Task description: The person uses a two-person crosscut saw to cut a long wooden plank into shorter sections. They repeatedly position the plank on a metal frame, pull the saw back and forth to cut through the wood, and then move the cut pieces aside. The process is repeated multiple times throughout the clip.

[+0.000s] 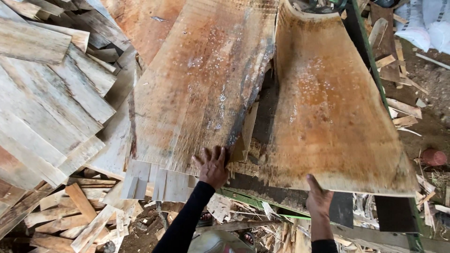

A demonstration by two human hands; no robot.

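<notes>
Here the left hand lies flat on the near end of a wide, rust-stained veneer sheet, fingers spread and pressing down on its top face close to the sheet's dark, ragged right edge. The sheet runs away from the fingers toward the far side of the stack, and its near edge overhangs some pale split boards.

The right hand grips the near edge of a second, curved veneer sheet. The thumb shows at the sheet's lower edge, while the other fingers are tucked beneath the wood, so how they sit cannot be told. This sheet bows upward along its length and lies just right of the first, with a dark gap between the two. Its near right corner juts out over a green metal frame rail.

To the left, a heap of grey weathered planks is piled high. Below the hands, broken offcuts litter the ground, and more scraps lie on the dirt at the right.
</notes>
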